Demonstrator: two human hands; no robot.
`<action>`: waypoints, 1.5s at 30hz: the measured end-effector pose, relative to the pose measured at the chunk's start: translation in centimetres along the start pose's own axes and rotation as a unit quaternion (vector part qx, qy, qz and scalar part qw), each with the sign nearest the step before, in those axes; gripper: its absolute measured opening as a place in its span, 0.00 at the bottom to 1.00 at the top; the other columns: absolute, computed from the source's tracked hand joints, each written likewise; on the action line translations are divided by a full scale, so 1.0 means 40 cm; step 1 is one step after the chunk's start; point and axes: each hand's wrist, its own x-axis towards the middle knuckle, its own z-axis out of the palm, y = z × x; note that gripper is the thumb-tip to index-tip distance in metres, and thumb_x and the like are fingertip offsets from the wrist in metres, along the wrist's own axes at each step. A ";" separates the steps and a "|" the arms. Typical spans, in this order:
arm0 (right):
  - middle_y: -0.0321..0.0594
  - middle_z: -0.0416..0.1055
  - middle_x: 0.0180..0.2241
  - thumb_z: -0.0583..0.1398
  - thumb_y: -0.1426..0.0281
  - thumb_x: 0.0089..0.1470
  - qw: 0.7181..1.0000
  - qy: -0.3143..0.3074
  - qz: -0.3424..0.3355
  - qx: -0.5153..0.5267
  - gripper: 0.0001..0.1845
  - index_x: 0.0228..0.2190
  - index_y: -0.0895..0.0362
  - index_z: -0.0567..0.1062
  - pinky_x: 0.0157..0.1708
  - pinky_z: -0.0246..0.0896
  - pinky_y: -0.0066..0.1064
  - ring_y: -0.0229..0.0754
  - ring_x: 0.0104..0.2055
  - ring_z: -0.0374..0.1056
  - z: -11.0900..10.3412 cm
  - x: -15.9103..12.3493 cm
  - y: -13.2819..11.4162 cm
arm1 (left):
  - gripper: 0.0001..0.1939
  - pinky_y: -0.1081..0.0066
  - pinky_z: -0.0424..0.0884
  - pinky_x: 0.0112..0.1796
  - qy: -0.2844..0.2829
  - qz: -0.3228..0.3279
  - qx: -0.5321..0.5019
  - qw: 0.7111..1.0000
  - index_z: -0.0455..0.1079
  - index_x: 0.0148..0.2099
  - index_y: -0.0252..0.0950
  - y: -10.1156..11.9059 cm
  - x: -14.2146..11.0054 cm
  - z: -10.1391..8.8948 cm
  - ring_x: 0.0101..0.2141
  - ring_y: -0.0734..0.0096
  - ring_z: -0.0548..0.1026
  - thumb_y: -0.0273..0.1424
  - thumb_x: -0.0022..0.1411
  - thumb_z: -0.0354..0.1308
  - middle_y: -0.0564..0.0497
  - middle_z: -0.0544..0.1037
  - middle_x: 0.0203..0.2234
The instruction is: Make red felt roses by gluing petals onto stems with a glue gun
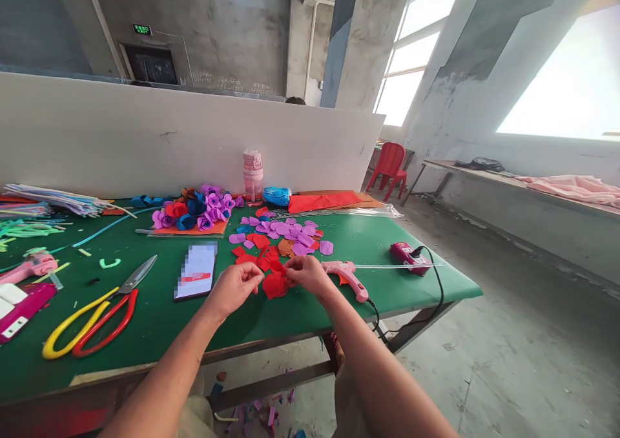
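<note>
Over the front edge of the green table, my right hand (310, 275) pinches red paper petals (275, 285) at their right side. My left hand (241, 283) is closed in a pinch just left of these petals; whatever its fingertips hold, if anything, is too small to make out. Behind both hands lie loose red petals (260, 240) and a spread of purple petals (290, 229). A pink glue gun (349, 276) rests right beside my right hand, its clear glue stick pointing right. Left of my left hand lies a phone (196, 271) with its screen lit.
Scissors (119, 299) with yellow and red handles lie at the left. Finished paper flowers (201, 207) are heaped behind the phone. A pink bottle (252, 176) stands at the white partition (194, 134). A magenta power socket (411, 258) with a black cord sits near the right edge.
</note>
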 end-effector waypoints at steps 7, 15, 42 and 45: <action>0.31 0.66 0.15 0.61 0.70 0.34 0.985 0.060 0.015 0.159 0.05 0.18 0.59 0.70 0.20 0.60 0.24 0.31 0.17 0.60 -0.010 0.008 -0.017 | 0.17 0.74 0.59 0.22 -0.112 -0.108 -0.051 0.987 0.75 0.30 0.33 0.000 0.012 0.046 0.19 0.75 0.67 0.41 0.51 0.53 0.47 0.79 0.26; 0.31 0.66 0.15 0.65 0.67 0.33 0.964 0.076 0.037 0.253 0.10 0.19 0.59 0.72 0.22 0.60 0.23 0.29 0.18 0.60 -0.031 0.015 -0.030 | 0.16 0.73 0.64 0.24 -0.002 -0.050 -0.085 0.995 0.73 0.26 0.33 -0.023 0.110 0.044 0.24 0.70 0.73 0.43 0.47 0.58 0.45 0.79 0.26; 0.33 0.68 0.16 0.69 0.63 0.30 0.938 -0.052 0.076 0.334 0.19 0.23 0.62 0.71 0.22 0.60 0.24 0.29 0.18 0.61 0.050 -0.052 -0.022 | 0.14 0.81 0.40 0.14 0.011 -0.148 -0.251 0.957 0.63 0.28 0.34 0.010 0.033 0.047 0.11 0.89 0.47 0.38 0.44 0.60 0.59 0.65 0.14; 0.34 0.68 0.17 0.68 0.63 0.32 0.941 -0.059 0.068 0.327 0.18 0.23 0.61 0.71 0.23 0.61 0.24 0.30 0.18 0.63 0.042 -0.050 -0.021 | 0.13 0.80 0.40 0.14 0.034 -0.131 -0.237 0.962 0.64 0.27 0.34 0.014 0.033 0.045 0.10 0.89 0.48 0.38 0.43 0.60 0.60 0.65 0.14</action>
